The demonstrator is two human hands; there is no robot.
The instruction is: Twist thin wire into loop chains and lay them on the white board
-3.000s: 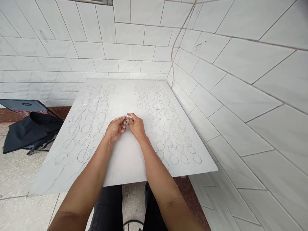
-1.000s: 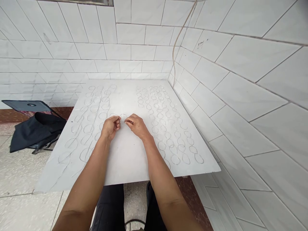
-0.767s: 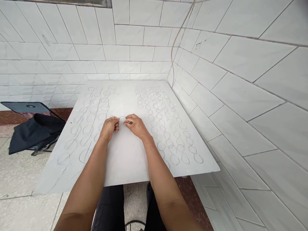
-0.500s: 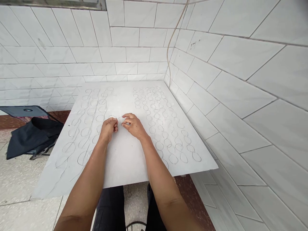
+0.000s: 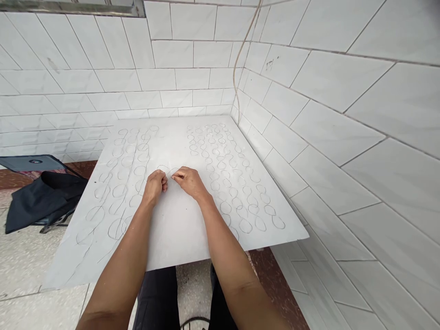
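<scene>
My left hand (image 5: 155, 185) is closed in a pinch over the middle of the board, its fingers curled inward. A thin dark wire (image 5: 162, 166) arches up from those fingers in a small loop and curves across toward my right hand (image 5: 186, 180). The right thumb and fingertips are pinched together on the other end of the wire. Only a narrow gap separates the two hands. Beneath them lies a white board (image 5: 175, 220). Single wire rings (image 5: 95, 213) cover its left side, with longer wavy strands among them. Figure-eight wire loops (image 5: 245, 225) lie in rows on the right.
White tiled walls (image 5: 330, 105) meet in a corner behind and to the right of the board. A cable (image 5: 237, 59) hangs down that corner. At left, a folding chair (image 5: 30, 162) with dark cloth (image 5: 37, 199) stands on the speckled floor (image 5: 20, 261).
My right fingers, spread apart before, have come together on the wire. The left hand keeps its pinch. The whole view has shifted slightly.
</scene>
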